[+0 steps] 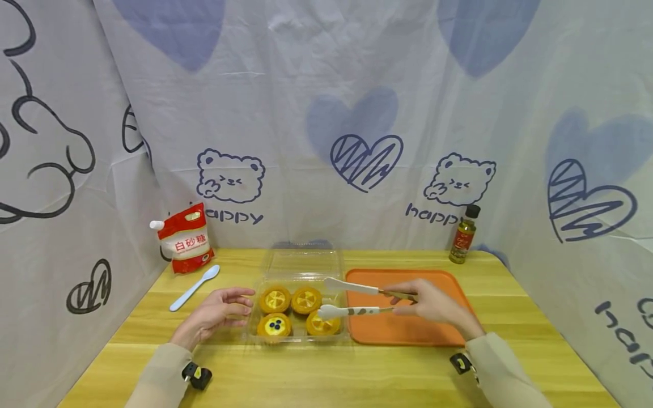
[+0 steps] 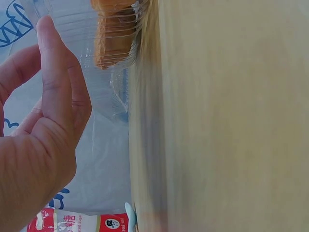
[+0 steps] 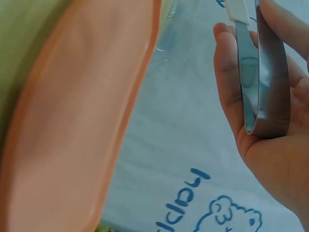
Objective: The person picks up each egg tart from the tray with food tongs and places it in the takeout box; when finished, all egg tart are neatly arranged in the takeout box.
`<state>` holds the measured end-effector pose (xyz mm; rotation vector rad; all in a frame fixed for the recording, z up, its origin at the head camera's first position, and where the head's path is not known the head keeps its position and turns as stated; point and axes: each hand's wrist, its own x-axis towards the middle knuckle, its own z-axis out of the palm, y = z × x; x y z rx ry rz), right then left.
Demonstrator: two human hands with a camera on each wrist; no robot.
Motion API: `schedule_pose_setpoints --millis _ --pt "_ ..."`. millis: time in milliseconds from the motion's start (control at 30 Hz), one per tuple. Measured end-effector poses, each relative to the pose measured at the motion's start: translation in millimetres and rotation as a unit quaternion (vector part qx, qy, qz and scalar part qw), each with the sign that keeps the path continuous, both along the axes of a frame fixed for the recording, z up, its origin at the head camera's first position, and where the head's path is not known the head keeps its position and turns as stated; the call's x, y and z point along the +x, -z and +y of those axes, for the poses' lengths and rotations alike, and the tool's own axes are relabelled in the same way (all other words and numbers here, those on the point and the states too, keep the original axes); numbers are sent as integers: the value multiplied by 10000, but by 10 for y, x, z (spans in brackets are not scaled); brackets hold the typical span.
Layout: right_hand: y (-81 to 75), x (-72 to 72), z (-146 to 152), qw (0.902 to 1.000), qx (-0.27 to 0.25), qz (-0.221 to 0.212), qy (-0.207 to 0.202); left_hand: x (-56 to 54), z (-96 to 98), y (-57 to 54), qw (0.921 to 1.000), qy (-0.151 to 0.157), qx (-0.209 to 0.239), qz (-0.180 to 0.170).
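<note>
My right hand (image 1: 433, 306) holds metal tongs (image 3: 273, 92) with white tips, their arms spread apart. The tips reach left over a clear plastic box (image 1: 305, 263) whose lid is folded back. Several egg tarts sit inside, including two tarts (image 1: 275, 300) with a yellow patterned top, a tart (image 1: 274, 326) dotted with blueberries at the front left, and another tart (image 1: 326, 327) partly hidden under the lower tong tip. Beside the box's left wall, my left hand (image 1: 216, 311) hovers with loosely bent fingers and nothing in it.
An orange tray (image 1: 408, 337) lies right of the box, beneath my right hand. A red and white sugar bag (image 1: 191, 243) and a pale blue spoon (image 1: 196, 287) are at the back left. At the back right stands a dark-capped bottle (image 1: 463, 238).
</note>
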<state>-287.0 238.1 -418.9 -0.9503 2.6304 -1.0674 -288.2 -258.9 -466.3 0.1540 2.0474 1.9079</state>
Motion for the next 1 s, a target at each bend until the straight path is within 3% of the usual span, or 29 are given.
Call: schedule_pose_setpoints --millis 333,633,1000 --pt "172 42 136 9951 -796 -444 376 11 17 -15 10000 -43 -37 7" --pt "251 108 274 9827 -1397 -813 910 20 27 -37 10000 43 -32 51" --pt "316 125 494 9765 -1457 -740 1406 12 1 -3 10000 36 -33 50"
